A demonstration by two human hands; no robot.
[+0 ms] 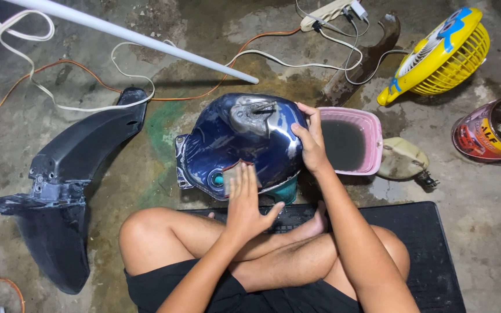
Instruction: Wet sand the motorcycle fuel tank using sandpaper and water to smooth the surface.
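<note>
A dark blue motorcycle fuel tank (227,139) with worn, scuffed paint stands on the concrete floor in front of my crossed legs. My left hand (244,200) lies flat on its near side, fingers together, pressing a small brownish abrasive pad (231,171) against the surface. My right hand (311,142) grips the tank's right edge, steadying it. The tank's filler opening (256,110) faces up and away.
A pink tub (372,130) of dark water sits right of the tank, a beige part (402,157) beside it. A black fender (68,174) lies left. Behind are a yellow fan (445,58), a tin with a brush (491,130), a power strip (329,13), cables and a white tube (134,37). I sit on a black mat (430,249).
</note>
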